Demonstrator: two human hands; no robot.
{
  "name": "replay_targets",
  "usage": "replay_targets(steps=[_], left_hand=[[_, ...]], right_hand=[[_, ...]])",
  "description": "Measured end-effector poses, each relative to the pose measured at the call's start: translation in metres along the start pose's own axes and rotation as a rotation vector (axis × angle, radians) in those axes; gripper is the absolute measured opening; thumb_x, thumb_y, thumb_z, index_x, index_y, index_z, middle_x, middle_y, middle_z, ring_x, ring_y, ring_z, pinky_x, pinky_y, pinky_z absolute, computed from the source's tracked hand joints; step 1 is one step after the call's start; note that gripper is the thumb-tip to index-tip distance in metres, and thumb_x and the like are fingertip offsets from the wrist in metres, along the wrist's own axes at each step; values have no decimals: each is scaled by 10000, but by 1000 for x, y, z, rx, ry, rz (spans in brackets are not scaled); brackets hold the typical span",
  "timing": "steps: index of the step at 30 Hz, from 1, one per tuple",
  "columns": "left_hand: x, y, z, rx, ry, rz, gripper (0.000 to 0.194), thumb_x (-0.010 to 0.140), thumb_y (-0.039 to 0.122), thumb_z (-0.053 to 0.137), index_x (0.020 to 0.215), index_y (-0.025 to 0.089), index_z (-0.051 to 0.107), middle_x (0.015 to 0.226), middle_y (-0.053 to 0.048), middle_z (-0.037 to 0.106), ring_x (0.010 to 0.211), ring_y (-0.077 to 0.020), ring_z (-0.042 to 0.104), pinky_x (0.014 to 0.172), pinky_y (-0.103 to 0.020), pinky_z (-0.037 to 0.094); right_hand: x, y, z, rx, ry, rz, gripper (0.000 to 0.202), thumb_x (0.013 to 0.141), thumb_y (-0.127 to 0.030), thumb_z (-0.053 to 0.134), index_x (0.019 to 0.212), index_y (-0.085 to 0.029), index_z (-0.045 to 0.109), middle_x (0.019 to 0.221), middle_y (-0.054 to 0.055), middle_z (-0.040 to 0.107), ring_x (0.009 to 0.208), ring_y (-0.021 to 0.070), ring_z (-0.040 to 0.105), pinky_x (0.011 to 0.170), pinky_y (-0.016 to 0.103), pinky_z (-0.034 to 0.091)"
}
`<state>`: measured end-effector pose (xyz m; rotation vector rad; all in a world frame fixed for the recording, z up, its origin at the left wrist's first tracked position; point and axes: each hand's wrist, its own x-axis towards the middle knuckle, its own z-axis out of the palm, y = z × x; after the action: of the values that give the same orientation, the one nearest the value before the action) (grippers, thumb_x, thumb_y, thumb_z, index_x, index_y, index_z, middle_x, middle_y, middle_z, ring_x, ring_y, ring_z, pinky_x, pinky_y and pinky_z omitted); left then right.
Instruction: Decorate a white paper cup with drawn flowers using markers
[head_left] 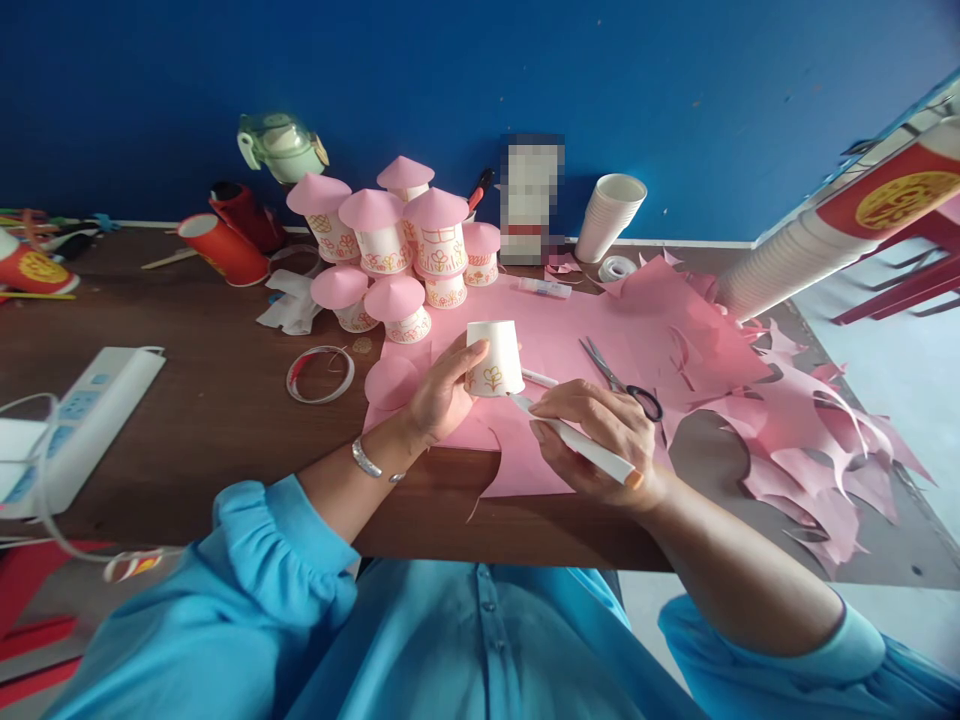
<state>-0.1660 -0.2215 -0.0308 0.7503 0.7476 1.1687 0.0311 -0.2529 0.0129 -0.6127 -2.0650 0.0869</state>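
Observation:
My left hand (441,395) is closed around a small white paper cup (499,350), held upside down, with a flower drawn in orange and yellow-green near its rim. Pinched in my right hand (607,430) is a white marker (589,450) with an orange end, its tip close to the cup's lower edge. Behind the cup lies another white pen (540,378). Just left of my left hand, a pink paper disc (391,383) rests on the pink paper sheet (525,470). Several decorated cups with pink cone roofs (373,210) stand grouped beyond, some stacked.
Scissors (619,380) and a glue stick (545,288) lie on the pink paper. Pink offcuts (810,460) spread rightward beside a long cup stack (787,265). More cups (611,215) stand near the blue wall. Leftward are a tape roll (320,375) and a power strip (94,415).

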Motion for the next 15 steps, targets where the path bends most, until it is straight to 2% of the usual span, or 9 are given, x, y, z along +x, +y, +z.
replay_targets(steps=[7,11,15], left_hand=[[0,0,1,46,14,49,410,850,471,741,1179,230,697,1082,-47,746,958,-211,665,789,-336,546],[0,2,2,55,-2,48,478,835,442,725,1270,253,665,1099,-48,745,1013,-230,665,816,-341,538],[0,4,3,66,-11,49,468,832,422,706,1267,257,663,1099,-49,725,1016,-231,645,829,-344,525]], right_hand=[[0,1,0,4,-6,14,191,905,-84,637,1042,-217,625,797,0,715,704,143,729,636,250,615],[0,1,-1,-4,-9,14,164,917,-93,635,1030,-210,616,795,12,713,709,148,730,632,254,612],[0,1,0,-5,-6,17,181,915,-94,634,1042,-223,623,804,9,713,710,149,732,622,257,614]])
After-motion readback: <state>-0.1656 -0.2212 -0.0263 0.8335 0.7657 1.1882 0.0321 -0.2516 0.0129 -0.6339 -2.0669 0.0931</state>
